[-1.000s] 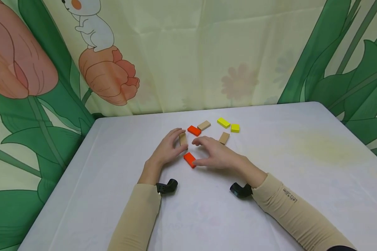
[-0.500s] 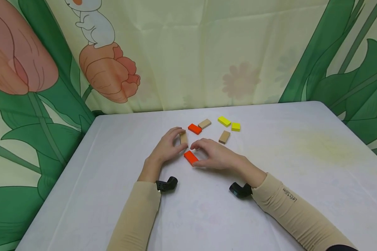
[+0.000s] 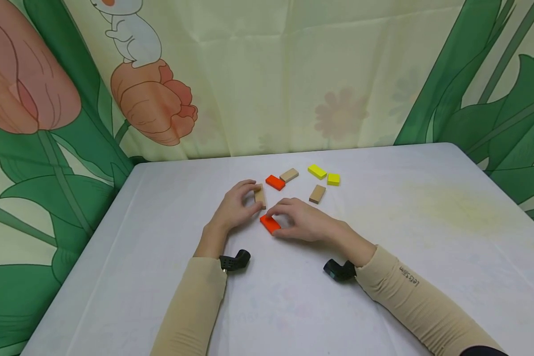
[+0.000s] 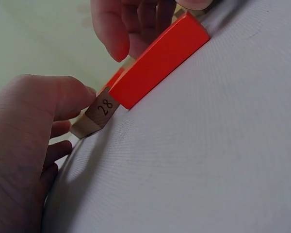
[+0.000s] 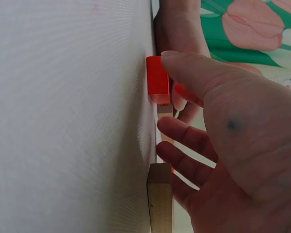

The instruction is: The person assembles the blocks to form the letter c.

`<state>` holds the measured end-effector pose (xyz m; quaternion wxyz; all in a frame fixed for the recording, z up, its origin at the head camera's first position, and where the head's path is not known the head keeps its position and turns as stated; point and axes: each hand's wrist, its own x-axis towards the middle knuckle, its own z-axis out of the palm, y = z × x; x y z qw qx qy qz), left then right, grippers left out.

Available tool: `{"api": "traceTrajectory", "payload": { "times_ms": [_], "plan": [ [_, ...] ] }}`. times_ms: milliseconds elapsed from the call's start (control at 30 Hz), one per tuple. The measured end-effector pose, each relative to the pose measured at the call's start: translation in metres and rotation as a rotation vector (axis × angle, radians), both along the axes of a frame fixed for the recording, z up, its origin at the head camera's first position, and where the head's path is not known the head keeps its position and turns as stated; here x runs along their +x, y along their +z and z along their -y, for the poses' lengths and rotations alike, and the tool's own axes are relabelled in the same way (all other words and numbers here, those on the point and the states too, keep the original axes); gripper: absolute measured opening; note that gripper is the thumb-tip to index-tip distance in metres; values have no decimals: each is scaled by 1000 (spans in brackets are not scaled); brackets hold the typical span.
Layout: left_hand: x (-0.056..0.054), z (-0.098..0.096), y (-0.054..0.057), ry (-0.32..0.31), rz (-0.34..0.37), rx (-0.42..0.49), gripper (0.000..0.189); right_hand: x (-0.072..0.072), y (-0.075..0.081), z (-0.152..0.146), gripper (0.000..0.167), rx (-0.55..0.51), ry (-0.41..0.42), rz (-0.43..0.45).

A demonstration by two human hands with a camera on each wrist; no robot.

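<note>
My left hand [image 3: 232, 210] holds a plain wooden block [image 3: 260, 197] between its thumb at the near end and its fingers at the far end. In the left wrist view this wooden block [image 4: 102, 109] shows the number 28 and lies on the table. My right hand [image 3: 309, 221] has its thumb and index finger around an orange-red block [image 3: 270, 225], just nearer than the wooden one. The thumb touches this orange-red block [image 5: 158, 77] in the right wrist view; the index fingertip's contact is partly hidden. Both blocks' near corners lie close together.
Farther back lie another orange-red block [image 3: 275, 182] and a wooden block [image 3: 289, 175] that meet at a corner. Two yellow blocks, one long [image 3: 317, 171] and one short [image 3: 333, 179], are right of them. One more wooden block [image 3: 317, 194] lies beyond my right hand. A white cloth [image 3: 405, 207] covers the table.
My right hand has moved slightly left, and its index finger has come down to the orange-red block. The left hand stays at the wooden block.
</note>
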<state>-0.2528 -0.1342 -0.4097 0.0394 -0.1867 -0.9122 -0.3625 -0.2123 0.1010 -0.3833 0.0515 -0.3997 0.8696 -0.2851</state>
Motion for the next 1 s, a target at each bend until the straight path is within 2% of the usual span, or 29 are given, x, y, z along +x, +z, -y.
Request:
{"api": "traceTrajectory", "payload": {
  "times_ms": [367, 700, 1000],
  "plan": [
    [0, 1, 0, -3, 0, 16, 46, 0, 1, 0, 31, -5, 25, -14],
    [0, -2, 0, -48, -13, 30, 45, 1, 0, 5, 31, 4, -1, -22],
    [0, -5, 0, -53, -8, 18, 45, 2, 2, 8, 27, 48, -17, -51]
  ]
}}
